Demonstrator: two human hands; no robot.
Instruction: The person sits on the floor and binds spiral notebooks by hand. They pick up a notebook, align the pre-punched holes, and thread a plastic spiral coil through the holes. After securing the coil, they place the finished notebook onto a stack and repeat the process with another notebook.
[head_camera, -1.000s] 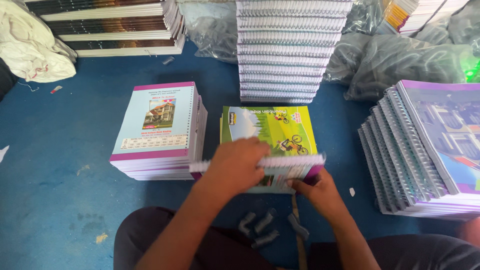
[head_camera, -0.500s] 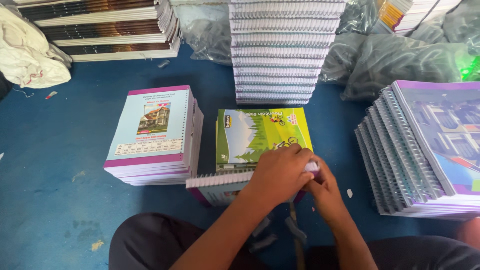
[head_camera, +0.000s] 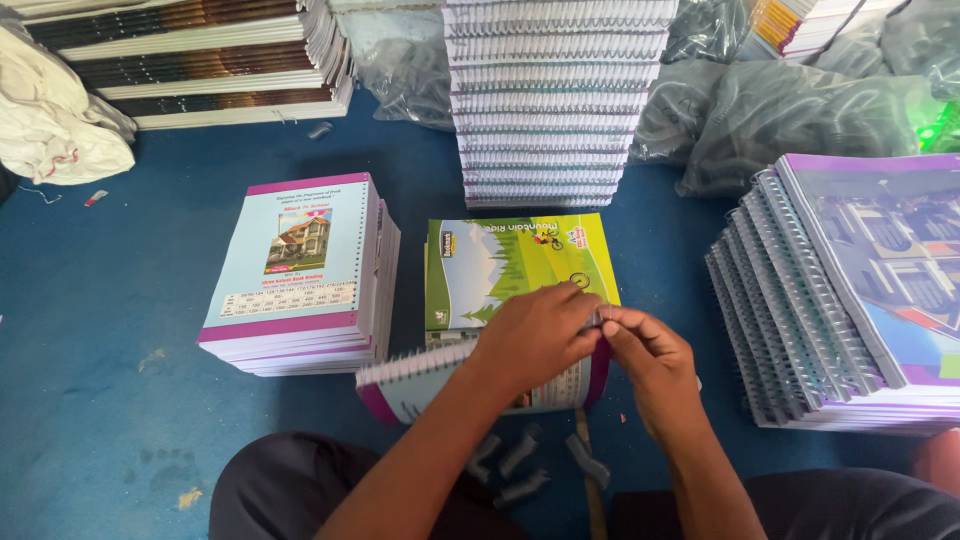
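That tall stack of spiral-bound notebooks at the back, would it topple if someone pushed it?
Probably heavy and slow to slide: the tall stack holds many notebooks. A push near its top might tip or shear it, being narrow for its height. The wire spirals all lie on one side, so layers may sit slightly uneven.

The 2 forearms converge; left hand (head_camera: 535, 335) and right hand (head_camera: 645, 350) meet fingertip to fingertip, fingers pinched.

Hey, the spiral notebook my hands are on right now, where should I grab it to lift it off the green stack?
Grip the spiral notebook by its bare left end, coming from the left side. That end juts past the green-covered stack with open blue floor below, so fingers can likely slip under it. The left hand and right hand crowd the right end, and the coil edge looks harder to pinch.
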